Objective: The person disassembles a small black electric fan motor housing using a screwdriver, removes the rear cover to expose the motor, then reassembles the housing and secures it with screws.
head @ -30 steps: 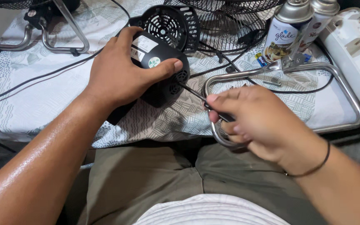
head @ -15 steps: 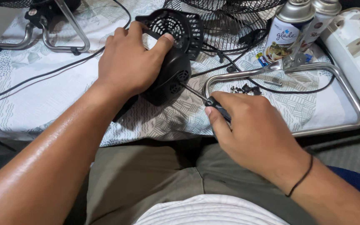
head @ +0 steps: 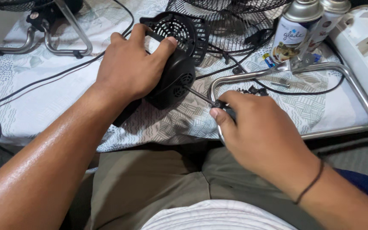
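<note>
While the left hand [head: 128, 68] clasps the motor housing [head: 171, 83], the right hand [head: 260, 136] clenches a screwdriver [head: 201, 97] beside spray cans [head: 297, 32].

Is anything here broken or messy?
The fan is in pieces. The left hand holds the black motor housing on its side, the right hand pokes a screwdriver into it, and small loose screws lie scattered on the cloth.
</note>
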